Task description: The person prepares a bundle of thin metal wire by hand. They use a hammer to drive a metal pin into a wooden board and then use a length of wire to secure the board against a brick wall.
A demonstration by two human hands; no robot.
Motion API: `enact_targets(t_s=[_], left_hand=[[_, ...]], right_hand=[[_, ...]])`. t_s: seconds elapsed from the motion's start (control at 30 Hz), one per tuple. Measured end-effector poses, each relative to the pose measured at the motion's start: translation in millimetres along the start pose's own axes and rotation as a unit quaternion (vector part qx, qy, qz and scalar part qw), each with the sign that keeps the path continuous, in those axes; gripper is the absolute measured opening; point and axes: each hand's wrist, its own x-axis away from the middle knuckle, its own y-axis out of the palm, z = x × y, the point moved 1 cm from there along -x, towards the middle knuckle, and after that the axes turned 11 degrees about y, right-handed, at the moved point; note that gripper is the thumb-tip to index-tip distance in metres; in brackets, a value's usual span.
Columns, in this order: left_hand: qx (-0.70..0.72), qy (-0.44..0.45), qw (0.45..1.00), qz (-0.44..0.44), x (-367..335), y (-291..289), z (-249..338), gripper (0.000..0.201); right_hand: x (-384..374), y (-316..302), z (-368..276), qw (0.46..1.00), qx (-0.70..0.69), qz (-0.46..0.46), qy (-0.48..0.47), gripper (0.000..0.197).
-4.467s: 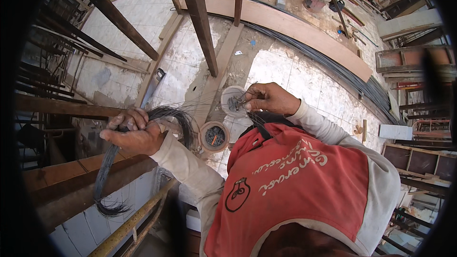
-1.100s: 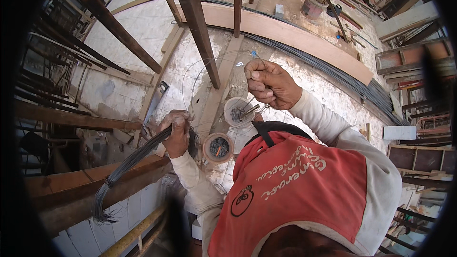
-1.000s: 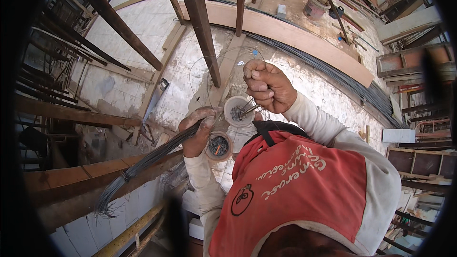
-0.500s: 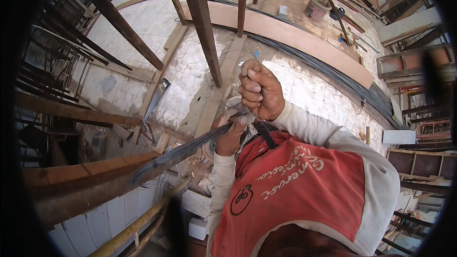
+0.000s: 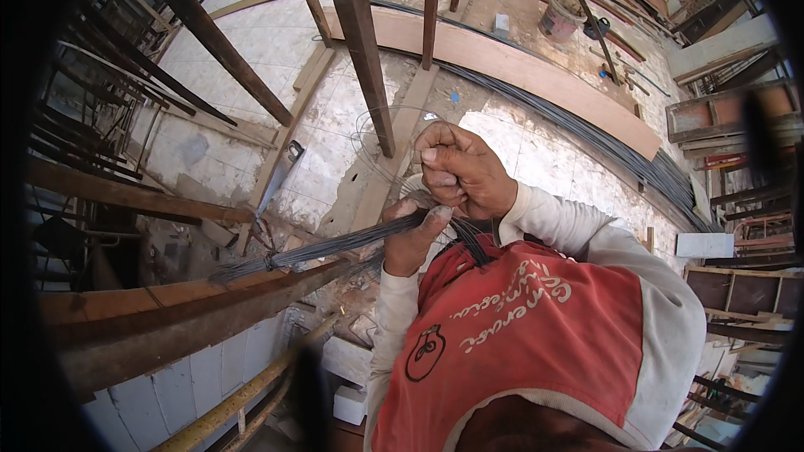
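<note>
My left hand (image 5: 409, 244) is closed around a bundle of thin grey wire (image 5: 335, 242). One end of the bundle reaches out to the left over a wooden beam, and its other end hangs bent against my red shirt. Just above, to the right, my right hand (image 5: 469, 169) is curled into a fist. A thin strand of wire (image 5: 358, 136) makes a wide loop left of that fist and seems to run into it. The fingertips hide exactly where the strand is gripped.
Upright wooden posts (image 5: 356, 42) rise ahead of me. Long grey rods (image 5: 578, 127) lie beside a plank (image 5: 511, 71) on the floor. A handsaw (image 5: 282, 169) is near a timber to the left. Farther right stand a dirty bucket (image 5: 561, 17) and scattered wood. A heavy beam (image 5: 193, 318) crosses at lower left.
The bundle's left end has swung upward, and its bent end now shows against my shirt. My right fist has shifted slightly down and right. The wire loop shows more plainly.
</note>
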Motion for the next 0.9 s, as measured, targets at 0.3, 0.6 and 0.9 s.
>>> enact_targets(t_s=[0.3, 0.6, 0.9], left_hand=[[-0.090, 0.088, 0.989, -0.080, -7.6, 9.0, 23.3, 0.029], [0.126, 0.015, 0.989, 0.070, -1.8, 17.9, 28.4, 0.031], [0.150, 0.008, 0.980, 0.133, 3.7, 29.0, 34.8, 0.023]], right_hand=[[17.7, 20.3, -47.1, 0.992, 0.095, 0.034, 0.071, 0.008], [10.5, 11.6, -41.5, 0.999, -0.010, 0.032, -0.004, 0.009], [13.7, 20.0, -4.6, 0.988, 0.119, 0.036, -0.097, 0.010]])
